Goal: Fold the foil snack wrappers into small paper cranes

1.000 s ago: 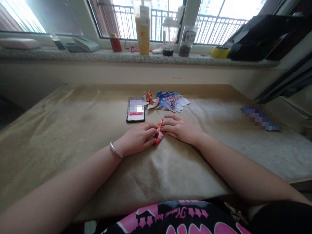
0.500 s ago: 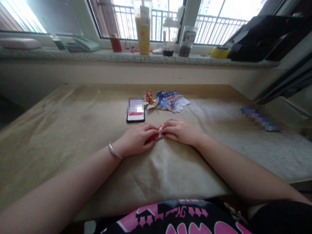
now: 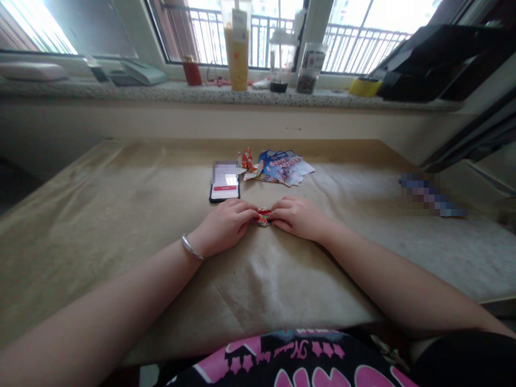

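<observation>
A small folded piece of red patterned paper (image 3: 263, 217) lies pinched between my two hands on the brown paper-covered table (image 3: 121, 204). My left hand (image 3: 223, 226), with a silver bracelet at the wrist, grips its left end with the fingertips. My right hand (image 3: 300, 216) grips its right end. Most of the paper is hidden under my fingers.
Just beyond my hands lies a phone (image 3: 224, 184) with a lit screen. Behind it are a small red folded paper figure (image 3: 246, 159) and a stack of blue printed sheets (image 3: 284, 167). Cups and jars (image 3: 237, 45) stand on the window sill. A blurred object (image 3: 433, 194) lies at the right.
The red paper stood up between my fingers a second ago; now it is pressed low and flat between both hands, which have closed in and shifted slightly away from me.
</observation>
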A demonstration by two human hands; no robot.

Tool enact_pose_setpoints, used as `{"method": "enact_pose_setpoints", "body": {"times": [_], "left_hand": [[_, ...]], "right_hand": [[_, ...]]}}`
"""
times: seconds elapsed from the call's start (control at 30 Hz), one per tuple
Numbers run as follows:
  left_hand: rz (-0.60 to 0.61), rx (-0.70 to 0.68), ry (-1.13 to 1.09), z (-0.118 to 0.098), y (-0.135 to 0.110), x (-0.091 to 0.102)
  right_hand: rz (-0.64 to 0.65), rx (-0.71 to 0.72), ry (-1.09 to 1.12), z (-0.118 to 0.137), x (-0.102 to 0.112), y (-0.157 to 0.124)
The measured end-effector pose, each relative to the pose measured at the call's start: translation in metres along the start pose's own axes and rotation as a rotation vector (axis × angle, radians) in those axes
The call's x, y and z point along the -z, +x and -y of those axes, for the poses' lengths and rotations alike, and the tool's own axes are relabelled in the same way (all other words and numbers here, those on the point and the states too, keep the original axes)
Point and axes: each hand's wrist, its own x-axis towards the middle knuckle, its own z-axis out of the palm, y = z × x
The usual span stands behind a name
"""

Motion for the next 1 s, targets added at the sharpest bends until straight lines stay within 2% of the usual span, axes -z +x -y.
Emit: {"method": "enact_pose_setpoints", "body": {"times": [0.13, 0.37, 0.6, 1.0], "left_hand": [[-0.004, -0.006, 0.068, 0.001, -0.001, 0.000], [-0.004, -0.103, 0.203, 0.001, 0.000, -0.001], [0.007, -0.098, 0.279, -0.005, 0.005, -0.002], [-0.006, -0.071, 0.332, -0.008, 0.006, -0.001]], "right_hand": [[0.008, -0.010, -0.007, 0.003, 0.001, 0.001], [-0.017, -0.008, -0.012, 0.006, 0.002, 0.003], [0.018, -0.040, -0.025, 0.014, -0.001, 0.007], [-0.015, -0.115, 0.011, 0.018, -0.003, 0.009]]}}
